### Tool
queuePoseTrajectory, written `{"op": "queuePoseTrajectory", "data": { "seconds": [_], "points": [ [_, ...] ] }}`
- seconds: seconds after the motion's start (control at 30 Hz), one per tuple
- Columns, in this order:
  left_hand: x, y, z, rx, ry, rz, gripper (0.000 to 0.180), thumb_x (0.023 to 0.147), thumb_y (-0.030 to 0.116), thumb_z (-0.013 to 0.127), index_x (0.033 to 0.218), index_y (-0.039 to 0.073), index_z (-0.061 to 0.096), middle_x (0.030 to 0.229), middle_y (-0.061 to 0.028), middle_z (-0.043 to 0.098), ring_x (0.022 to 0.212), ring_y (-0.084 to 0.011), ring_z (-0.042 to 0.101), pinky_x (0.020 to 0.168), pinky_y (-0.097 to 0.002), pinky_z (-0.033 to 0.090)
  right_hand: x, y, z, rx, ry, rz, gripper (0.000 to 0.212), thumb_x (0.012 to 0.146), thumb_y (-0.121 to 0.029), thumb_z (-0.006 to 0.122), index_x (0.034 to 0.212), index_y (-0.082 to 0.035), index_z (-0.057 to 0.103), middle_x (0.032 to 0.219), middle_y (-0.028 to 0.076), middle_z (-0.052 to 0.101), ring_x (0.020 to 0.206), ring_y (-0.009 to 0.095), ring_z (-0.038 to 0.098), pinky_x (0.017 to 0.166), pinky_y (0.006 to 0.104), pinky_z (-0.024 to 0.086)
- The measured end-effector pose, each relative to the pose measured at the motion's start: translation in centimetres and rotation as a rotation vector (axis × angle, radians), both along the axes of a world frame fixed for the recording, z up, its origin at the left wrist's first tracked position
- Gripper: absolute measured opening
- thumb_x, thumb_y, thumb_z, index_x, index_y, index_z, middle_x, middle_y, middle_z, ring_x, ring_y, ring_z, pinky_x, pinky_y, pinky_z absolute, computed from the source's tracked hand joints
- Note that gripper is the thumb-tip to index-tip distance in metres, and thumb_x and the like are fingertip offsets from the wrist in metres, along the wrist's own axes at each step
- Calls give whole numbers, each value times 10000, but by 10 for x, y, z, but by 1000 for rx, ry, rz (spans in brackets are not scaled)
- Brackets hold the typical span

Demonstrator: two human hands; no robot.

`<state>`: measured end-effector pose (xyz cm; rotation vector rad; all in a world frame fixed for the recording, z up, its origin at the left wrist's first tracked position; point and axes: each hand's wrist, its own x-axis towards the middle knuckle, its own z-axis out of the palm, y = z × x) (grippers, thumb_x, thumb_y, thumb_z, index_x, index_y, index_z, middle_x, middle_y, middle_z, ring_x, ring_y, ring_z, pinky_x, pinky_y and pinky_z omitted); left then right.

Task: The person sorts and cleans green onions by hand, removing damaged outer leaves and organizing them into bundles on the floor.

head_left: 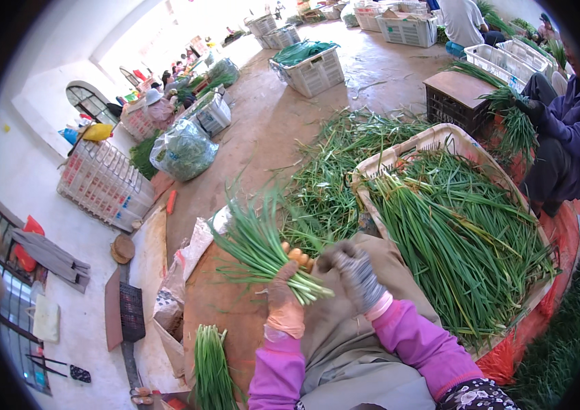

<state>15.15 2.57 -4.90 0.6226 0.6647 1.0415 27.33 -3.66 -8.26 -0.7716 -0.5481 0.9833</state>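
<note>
My left hand [288, 281], in an orange-tan glove, is closed round a bunch of long green chives [252, 239]. Their pale stem ends point right, over my lap, and the leafy tips are smeared by motion. Just right of the stem ends is my right hand [357, 273], in a grey glove, apart from the bunch. Its fingers are blurred, so I cannot make out whether they hold anything. A large pale crate [495, 167] heaped with loose chives [440, 232] lies to my right. On the board by my left forearm stands another bunch of chives [211, 365].
Loose leaves [331, 178] litter the floor ahead. A person [577, 137] at the right holds greens beside a dark crate [457, 102]. Red sheeting [502, 362] lies under the pale crate. Farther off are a filled plastic bag [184, 150] and a white crate [314, 74].
</note>
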Motion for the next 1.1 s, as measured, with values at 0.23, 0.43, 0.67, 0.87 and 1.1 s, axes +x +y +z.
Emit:
{"op": "queuePoseTrajectory", "data": {
  "seconds": [0.23, 0.43, 0.67, 0.87, 1.1],
  "points": [
    [8, 4, 22, 50, -42, -36, 466, 781, -48, 569, 1223, 64, 468, 1051, -103, 584, 923, -232, 597, 854, -418, 504, 18, -1, 22, -23, 25, 68, 150, 865, -167, 579, 871, -18, 570, 765, 49, 612, 712, 116, 564, 694, 242, 459],
    [20, 21, 23, 94, -124, -50, 461, 781, -9, 613, 1218, 59, 482, 1030, -80, 619, 898, -177, 622, 850, -388, 517, 42, 33, -9, -193, -469, -237, 355, 876, -198, 583, 1146, 18, 498, 936, 71, 589, 854, 130, 553, 754, 264, 462],
    [58, 44, 15, 109, -122, -56, 371, 814, -17, 583, 1169, 58, 508, 1020, -87, 614, 857, -145, 617, 824, -359, 516, 27, 35, 12, 44, 446, -207, 432, 932, -355, 447, 1228, -41, 462, 1173, 72, 518, 1068, 170, 496, 930, 360, 395],
    [79, 28, 6, -37, -46, -103, 423, 825, -21, 573, 1229, 31, 460, 1029, -94, 600, 842, -170, 608, 762, -283, 517, 21, 38, 8, 30, 133, -208, 437, 975, -330, 338, 1292, -34, 400, 1217, 94, 469, 1126, 168, 434, 961, 282, 352],
    [63, 61, -10, 62, 410, -356, 160, 798, -7, 608, 947, 28, 560, 763, -39, 590, 595, -110, 549, 529, -233, 468, 7, 47, -5, -86, 116, -102, 489, 919, -394, 474, 1265, -50, 432, 1160, 50, 512, 1048, 143, 492, 910, 332, 406]
  ]
}}
